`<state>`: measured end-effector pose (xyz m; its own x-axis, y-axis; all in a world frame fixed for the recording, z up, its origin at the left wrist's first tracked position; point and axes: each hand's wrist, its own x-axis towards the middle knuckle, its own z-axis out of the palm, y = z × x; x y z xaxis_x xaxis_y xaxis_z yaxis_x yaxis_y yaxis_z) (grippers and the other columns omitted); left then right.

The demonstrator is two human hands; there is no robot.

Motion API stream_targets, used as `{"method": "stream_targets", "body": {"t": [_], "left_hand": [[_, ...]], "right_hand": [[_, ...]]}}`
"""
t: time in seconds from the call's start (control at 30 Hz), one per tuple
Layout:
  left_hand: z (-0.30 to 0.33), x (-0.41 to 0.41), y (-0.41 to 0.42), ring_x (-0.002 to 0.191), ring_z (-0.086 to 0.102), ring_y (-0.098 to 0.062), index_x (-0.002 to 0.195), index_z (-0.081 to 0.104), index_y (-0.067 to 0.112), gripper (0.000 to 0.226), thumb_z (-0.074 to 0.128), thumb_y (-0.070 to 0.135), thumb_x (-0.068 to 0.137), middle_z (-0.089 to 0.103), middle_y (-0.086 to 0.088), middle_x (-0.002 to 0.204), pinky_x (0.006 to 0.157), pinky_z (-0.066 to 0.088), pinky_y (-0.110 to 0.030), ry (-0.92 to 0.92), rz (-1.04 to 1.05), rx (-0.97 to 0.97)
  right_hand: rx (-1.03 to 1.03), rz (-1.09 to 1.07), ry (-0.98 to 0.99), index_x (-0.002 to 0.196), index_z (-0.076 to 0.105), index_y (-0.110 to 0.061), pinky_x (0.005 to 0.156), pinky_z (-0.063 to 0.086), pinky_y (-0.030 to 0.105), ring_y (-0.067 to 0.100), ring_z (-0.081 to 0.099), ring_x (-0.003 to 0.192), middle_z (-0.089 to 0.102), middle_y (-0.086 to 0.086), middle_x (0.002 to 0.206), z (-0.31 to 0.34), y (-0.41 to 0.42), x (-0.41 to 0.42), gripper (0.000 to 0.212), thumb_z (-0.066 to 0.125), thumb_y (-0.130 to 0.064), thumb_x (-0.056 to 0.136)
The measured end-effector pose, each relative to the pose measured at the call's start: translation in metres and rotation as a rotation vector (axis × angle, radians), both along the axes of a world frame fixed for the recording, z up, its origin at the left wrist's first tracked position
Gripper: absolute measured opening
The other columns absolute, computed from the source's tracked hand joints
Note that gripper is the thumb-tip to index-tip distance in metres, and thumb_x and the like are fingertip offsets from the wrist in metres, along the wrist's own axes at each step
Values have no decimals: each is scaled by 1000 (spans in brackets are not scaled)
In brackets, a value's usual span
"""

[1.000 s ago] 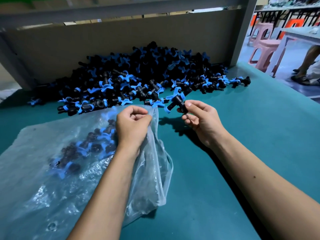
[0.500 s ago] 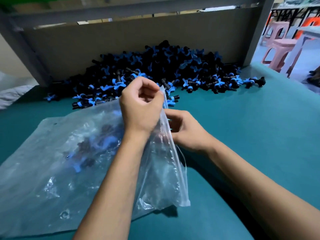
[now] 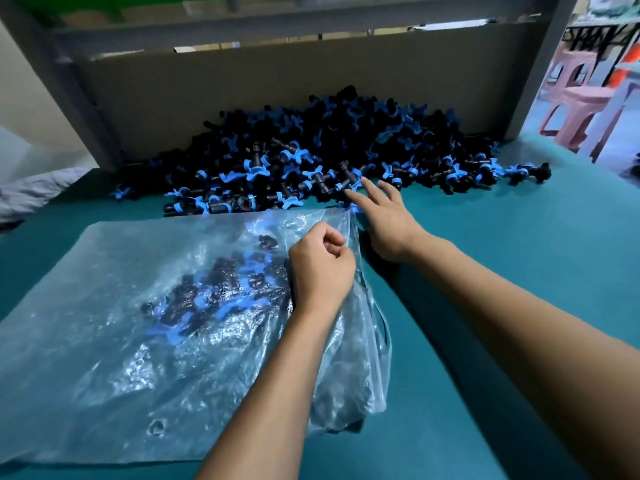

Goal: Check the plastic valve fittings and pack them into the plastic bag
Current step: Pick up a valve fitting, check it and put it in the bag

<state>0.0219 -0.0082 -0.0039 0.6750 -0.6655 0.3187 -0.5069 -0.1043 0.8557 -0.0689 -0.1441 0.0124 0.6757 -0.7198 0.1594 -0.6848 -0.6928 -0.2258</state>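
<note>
A large heap of black valve fittings with blue handles lies at the back of the green table. A clear plastic bag lies flat at the front left, with several fittings inside it. My left hand pinches the bag's open edge near its right side. My right hand stretches out over the table with straight fingers, its fingertips at the near edge of the heap, holding nothing.
A brown cardboard wall in a grey metal frame stands behind the heap. Pink plastic stools stand off the table at the far right. Grey cloth lies at the left edge.
My right hand has left the bag's mouth without the fitting it held and reached forward to the heap. My left hand has lowered the bag's edge slightly.
</note>
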Motion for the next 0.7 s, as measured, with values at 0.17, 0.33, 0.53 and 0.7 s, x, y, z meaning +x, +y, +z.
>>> {"method": "stream_targets", "body": {"t": [0.17, 0.33, 0.53, 0.7], "left_hand": [[-1, 0, 0, 62, 61, -11, 74, 60, 23, 16, 69, 9, 78, 63, 9, 66, 60, 53, -27, 9, 18, 24], [-1, -1, -1, 61, 60, -8, 75, 61, 23, 18, 68, 8, 79, 63, 10, 69, 56, 46, -23, 23, 21, 34], [5, -3, 0, 66, 65, -9, 86, 66, 26, 15, 68, 11, 82, 68, 11, 79, 64, 52, -24, 12, -39, -33], [5, -6, -1, 71, 64, -2, 90, 67, 25, 15, 68, 12, 83, 69, 13, 87, 59, 47, -10, 33, -76, -76]], "right_hand": [[21, -40, -117, 143, 48, -13, 104, 42, 39, 36, 46, 130, 54, 16, 135, -4, -10, -3, 49, 56, -8, 94], [-59, -155, -271, 110, 61, -13, 72, 38, 35, 33, 54, 97, 58, 6, 95, -5, 11, -41, 22, 65, -9, 88], [71, -314, -635, 90, 68, -18, 59, 37, 9, -3, 57, 67, 61, -11, 71, 1, 33, -73, 17, 58, -4, 92], [-16, -122, -271, 131, 62, -32, 99, 44, 35, 24, 47, 114, 50, 7, 121, -12, 45, -66, 35, 63, -36, 96]]}}
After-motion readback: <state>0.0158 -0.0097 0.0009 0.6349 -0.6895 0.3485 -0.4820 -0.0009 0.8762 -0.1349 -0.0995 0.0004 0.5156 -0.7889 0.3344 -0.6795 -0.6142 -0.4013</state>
